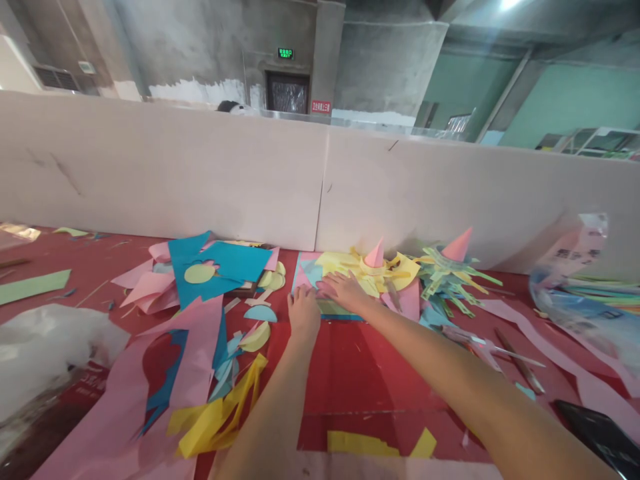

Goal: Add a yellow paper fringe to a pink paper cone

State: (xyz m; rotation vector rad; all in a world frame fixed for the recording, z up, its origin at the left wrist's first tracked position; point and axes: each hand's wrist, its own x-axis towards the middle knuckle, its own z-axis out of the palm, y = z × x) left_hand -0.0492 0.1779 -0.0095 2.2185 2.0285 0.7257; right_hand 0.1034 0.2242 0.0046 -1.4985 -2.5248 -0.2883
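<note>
Both my arms reach forward over a red table. My left hand rests with its fingers curled at the near left edge of a flat stack of coloured paper sheets, blue, pink and yellow. My right hand lies flat on the same stack with its fingers stretched out to the left. Just behind the stack stands a small pink paper cone among yellow cut-outs.
Blue and pink paper offcuts lie at the left, yellow strips near me. A second pink cone tops green scraps at the right. Plastic bags sit at the left and right. A beige partition backs the table.
</note>
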